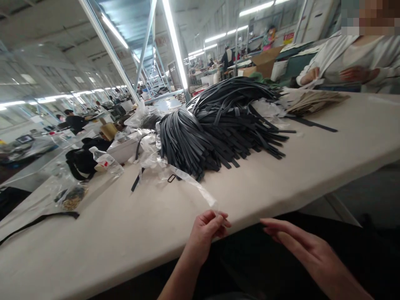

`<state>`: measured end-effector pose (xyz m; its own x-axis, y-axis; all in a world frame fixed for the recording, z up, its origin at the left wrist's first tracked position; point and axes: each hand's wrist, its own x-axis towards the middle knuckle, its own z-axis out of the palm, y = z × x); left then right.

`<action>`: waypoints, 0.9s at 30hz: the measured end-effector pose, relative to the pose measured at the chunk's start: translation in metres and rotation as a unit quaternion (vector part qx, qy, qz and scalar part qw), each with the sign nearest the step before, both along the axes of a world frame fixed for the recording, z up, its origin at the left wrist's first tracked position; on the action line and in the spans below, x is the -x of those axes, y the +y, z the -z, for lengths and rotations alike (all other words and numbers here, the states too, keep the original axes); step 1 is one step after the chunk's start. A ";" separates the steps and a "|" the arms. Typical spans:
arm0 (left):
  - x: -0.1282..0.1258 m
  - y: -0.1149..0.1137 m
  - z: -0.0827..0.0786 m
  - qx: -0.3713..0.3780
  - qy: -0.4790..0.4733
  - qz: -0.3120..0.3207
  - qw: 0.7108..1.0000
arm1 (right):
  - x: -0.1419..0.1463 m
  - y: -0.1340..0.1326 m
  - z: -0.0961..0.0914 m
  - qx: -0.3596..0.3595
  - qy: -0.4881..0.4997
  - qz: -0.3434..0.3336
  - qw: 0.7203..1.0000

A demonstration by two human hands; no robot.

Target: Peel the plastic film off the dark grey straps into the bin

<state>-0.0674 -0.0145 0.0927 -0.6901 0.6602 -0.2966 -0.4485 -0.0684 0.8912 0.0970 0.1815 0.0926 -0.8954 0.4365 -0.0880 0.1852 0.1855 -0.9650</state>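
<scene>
A narrow strip of thin, whitish, translucent plastic (202, 191), creased and with a slight sheen, runs slantwise over the near part of the table (265, 179). Its near end is at the left hand (212, 223), whose thumb and forefinger pinch it by the table edge; the rest stretches away from that hand, up and to the left. The right hand (300, 241) is apart from the strip, past the edge, its fingers side by side and nearly straight; I cannot tell whether its thumb meets them. The strip's far end reaches crumpled clear plastic (153, 156) beside a heap of dark, flat straps (187, 141). Near that end lies a small black rectangular buckle (169, 180). Farther left stands a tilted clear bottle (108, 162); at far right, a co-worker in white (331, 54) sits behind brown strips (315, 102).
</scene>
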 end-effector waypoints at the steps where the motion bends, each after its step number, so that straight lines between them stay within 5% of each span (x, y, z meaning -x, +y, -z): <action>1: -0.006 -0.001 0.000 -0.004 -0.007 0.014 1.000 | 0.018 -0.007 -0.003 0.047 -0.009 -0.058 0.997; 5: -0.021 -0.010 -0.001 -0.010 -0.045 0.048 0.998 | 0.096 -0.039 -0.012 0.192 -0.030 -0.198 0.961; 9: -0.025 -0.023 0.002 0.011 -0.031 0.062 0.998 | 0.141 -0.055 -0.012 0.148 -0.028 -0.181 0.972; 16: -0.005 -0.033 -0.001 0.020 -0.010 0.063 0.998 | 0.150 -0.064 -0.022 0.027 0.013 -0.183 0.983; 27: 0.003 -0.021 -0.005 0.059 -0.022 0.098 0.993 | 0.156 -0.055 -0.024 -0.143 0.052 -0.186 0.971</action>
<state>-0.0707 -0.0355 0.0977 -0.5369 0.7388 -0.4073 -0.4814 0.1283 0.8671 -0.0585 0.1268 0.1164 -0.9932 0.0749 0.0892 -0.0419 0.4841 -0.8740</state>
